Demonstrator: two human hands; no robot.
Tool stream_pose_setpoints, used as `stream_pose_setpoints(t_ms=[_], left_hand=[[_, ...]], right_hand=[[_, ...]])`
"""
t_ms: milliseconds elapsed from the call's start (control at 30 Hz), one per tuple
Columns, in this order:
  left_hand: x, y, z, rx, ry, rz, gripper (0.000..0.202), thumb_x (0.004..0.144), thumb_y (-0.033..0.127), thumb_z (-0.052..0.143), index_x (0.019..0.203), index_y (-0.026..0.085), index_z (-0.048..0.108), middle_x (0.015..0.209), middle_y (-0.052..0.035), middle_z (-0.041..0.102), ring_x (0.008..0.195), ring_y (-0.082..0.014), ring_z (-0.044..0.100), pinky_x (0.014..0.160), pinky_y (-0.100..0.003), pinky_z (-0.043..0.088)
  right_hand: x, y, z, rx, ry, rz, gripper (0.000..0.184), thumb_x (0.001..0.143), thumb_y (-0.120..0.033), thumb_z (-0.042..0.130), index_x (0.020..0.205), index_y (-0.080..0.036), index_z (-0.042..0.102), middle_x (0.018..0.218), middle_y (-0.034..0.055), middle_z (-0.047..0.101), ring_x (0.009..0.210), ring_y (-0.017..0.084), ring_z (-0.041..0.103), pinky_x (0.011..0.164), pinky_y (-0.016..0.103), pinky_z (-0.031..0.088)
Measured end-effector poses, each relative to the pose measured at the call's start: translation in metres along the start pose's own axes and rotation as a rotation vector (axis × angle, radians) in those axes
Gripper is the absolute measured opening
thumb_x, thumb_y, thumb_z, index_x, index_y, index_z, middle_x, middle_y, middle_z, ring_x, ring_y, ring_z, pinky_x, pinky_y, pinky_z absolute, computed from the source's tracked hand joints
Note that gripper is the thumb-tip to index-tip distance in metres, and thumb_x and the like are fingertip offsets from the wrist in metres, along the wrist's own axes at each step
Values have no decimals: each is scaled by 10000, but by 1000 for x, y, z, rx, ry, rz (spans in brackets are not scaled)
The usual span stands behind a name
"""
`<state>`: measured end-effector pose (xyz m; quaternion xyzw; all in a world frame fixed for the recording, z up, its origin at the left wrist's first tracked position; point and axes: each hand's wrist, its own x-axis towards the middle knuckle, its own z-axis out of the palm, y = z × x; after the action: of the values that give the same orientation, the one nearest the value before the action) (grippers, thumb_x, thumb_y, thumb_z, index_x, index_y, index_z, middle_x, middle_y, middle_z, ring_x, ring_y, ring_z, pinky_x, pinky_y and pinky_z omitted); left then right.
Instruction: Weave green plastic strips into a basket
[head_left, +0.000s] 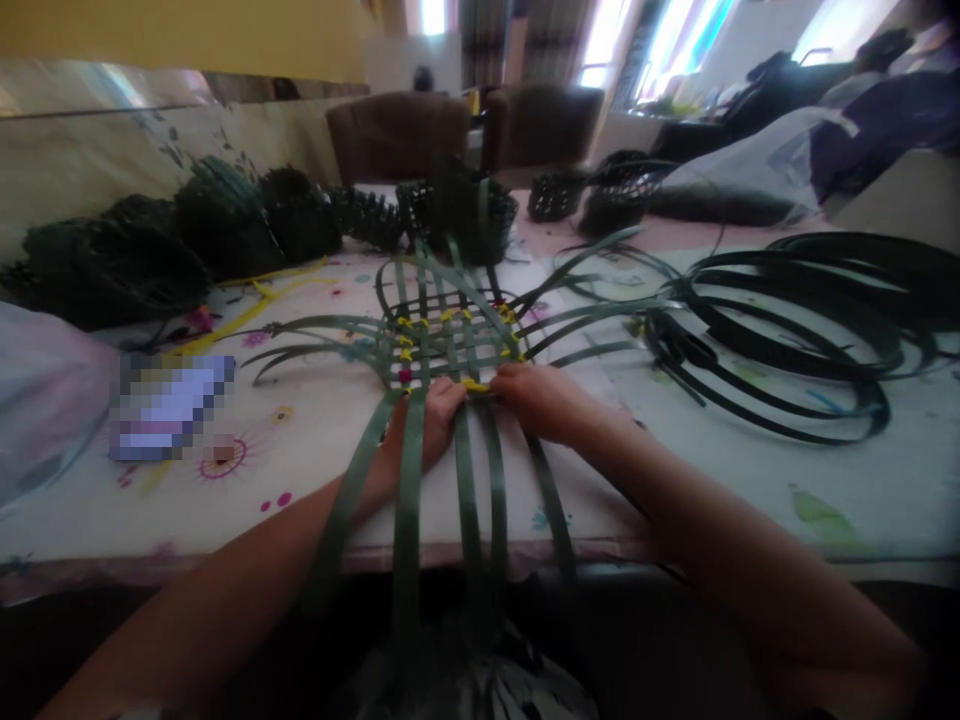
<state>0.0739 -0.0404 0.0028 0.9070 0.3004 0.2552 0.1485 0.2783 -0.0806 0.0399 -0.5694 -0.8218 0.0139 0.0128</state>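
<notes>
A flat woven mat of dark green strips [450, 335] lies on the table, with a yellow strand [475, 384] threaded along its edges. Long loose green strips [409, 500] run from the weave toward me and over the table's front edge. My left hand [427, 420] rests on those strips at the near edge of the weave, fingers curled against them. My right hand [544, 400] sits just right of it, fingers pinched on the yellow strand at the weave's near edge. The two hands almost touch.
A coil of loose green strips [787, 320] lies at the right. Dark finished woven pieces [225, 225] line the back left, dark baskets [600, 195] the back middle. A blurred-out flat object [169, 405] sits at the left. The floral tablecloth [750, 470] covers the table.
</notes>
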Motion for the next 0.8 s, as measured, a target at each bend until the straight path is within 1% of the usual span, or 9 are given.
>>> stream_pose_setpoints(t_ms=[133,233,367,500,567,667,733,800], left_hand=[[0,3,0,71,31,-32,265,974,128,427,1002,214,677,991,-39,677,862,-159,643,788,-275,538],[3,7,0,104,8,-30,261,973,144,451,1027,223,694,987,-32,676,838,-148,641,774,-256,535],[6,9,0,166,-42,-31,271,987,173,436,960,212,704,931,-30,665,770,-139,621,706,-242,517],[8,7,-2,236,-46,-2,274,985,174,438,952,217,706,917,-29,667,757,-148,616,650,-253,480],[9,6,-3,281,-33,19,244,973,176,471,967,225,710,908,-21,675,728,-149,608,597,-262,439],[10,5,-4,331,-28,43,210,962,181,505,947,219,711,885,-15,681,671,-144,586,540,-276,370],[11,6,-4,348,-25,51,197,960,192,516,921,211,708,868,-17,677,652,-143,574,523,-282,340],[11,7,-3,349,-4,55,184,959,207,529,904,202,704,860,-20,669,653,-143,570,526,-281,342]], right_hand=[[3,6,4,36,19,-8,260,886,-64,497,1055,-150,675,1040,97,679,945,198,630,818,275,433],[2,11,3,85,20,-1,231,909,-102,487,1032,-143,679,1054,105,672,975,200,615,847,277,421],[-4,13,-7,75,2,12,155,875,-134,534,939,-149,674,1030,100,656,997,218,598,851,290,417],[-9,11,-17,27,-43,87,178,852,-129,541,999,-135,641,1093,116,649,1010,225,606,851,298,428],[-8,11,-20,1,-84,117,185,849,-140,539,1006,-136,635,1096,116,667,992,235,626,819,305,439],[-2,11,-22,-61,-133,135,160,847,-165,548,959,-145,660,1041,119,699,930,262,659,739,322,446],[3,11,-20,-108,-140,119,151,844,-158,551,922,-149,680,992,128,711,881,270,670,702,326,442],[5,8,-17,-134,-131,97,169,855,-138,538,913,-156,696,953,133,716,842,263,673,692,325,440]])
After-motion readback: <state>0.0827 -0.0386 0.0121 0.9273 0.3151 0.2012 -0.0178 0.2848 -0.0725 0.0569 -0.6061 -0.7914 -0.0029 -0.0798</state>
